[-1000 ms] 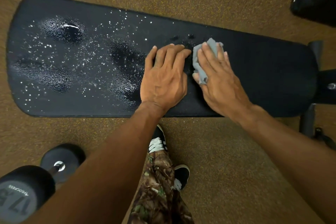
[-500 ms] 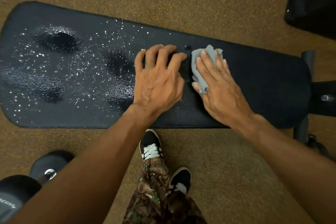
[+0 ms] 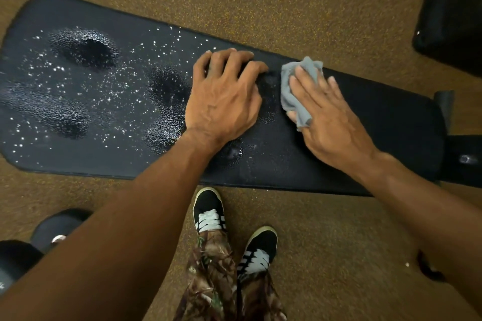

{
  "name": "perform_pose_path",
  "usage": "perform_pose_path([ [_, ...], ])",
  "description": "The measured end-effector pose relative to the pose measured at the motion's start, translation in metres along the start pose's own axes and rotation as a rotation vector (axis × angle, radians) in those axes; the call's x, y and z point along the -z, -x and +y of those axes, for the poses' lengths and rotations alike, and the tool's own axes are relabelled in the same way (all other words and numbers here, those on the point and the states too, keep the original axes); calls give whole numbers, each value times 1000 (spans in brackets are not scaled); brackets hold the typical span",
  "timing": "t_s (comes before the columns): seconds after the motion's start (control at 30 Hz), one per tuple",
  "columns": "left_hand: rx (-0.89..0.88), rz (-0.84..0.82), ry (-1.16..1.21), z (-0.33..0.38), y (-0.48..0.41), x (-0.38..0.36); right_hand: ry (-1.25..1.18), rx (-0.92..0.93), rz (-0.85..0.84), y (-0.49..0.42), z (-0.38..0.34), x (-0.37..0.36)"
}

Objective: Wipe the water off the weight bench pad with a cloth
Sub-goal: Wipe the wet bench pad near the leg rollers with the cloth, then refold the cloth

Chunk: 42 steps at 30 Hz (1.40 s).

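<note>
The long black weight bench pad (image 3: 378, 135) lies across the view over the brown floor. Water drops and wet patches (image 3: 86, 86) cover its left half, and a few drops sit near the front edge in the middle. My right hand (image 3: 328, 117) presses a small grey cloth (image 3: 297, 91) flat on the pad, right of centre near the far edge. My left hand (image 3: 224, 101) rests palm down on the pad just left of the cloth, fingers spread, holding nothing. A narrow wet strip shows between the two hands.
A black dumbbell (image 3: 28, 250) lies on the floor at the bottom left. My two shoes (image 3: 208, 211) stand close to the pad's front edge. The bench frame (image 3: 467, 159) sticks out at the right, and another black pad (image 3: 453, 8) fills the top right corner.
My right hand has slid the cloth a little to the right, away from my left hand. The left hand stays planted on the pad. The camera has shifted slightly.
</note>
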<state>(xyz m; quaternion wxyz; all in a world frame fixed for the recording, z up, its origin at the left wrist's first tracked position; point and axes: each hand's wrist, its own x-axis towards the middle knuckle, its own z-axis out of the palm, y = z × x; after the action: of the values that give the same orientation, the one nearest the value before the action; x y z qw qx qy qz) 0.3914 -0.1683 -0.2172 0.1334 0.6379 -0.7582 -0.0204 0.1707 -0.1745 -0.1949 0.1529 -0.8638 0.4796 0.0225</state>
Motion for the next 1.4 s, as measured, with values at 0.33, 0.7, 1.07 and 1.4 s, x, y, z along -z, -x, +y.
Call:
perform_pose_path([
  [0.33,15,21,8,0,-1,0,-108,58,59,-34,-19,-2],
  [0.7,20,4,46,0,-1,1,-118,3,59,-49,-15,-1],
  [1.07,22,-19,88,2,-1,4,-79,-15,-50,-36,2,13],
  [1.4,383,-83,902,-10,-21,54,-1679,-573,185,-15,-44,82],
])
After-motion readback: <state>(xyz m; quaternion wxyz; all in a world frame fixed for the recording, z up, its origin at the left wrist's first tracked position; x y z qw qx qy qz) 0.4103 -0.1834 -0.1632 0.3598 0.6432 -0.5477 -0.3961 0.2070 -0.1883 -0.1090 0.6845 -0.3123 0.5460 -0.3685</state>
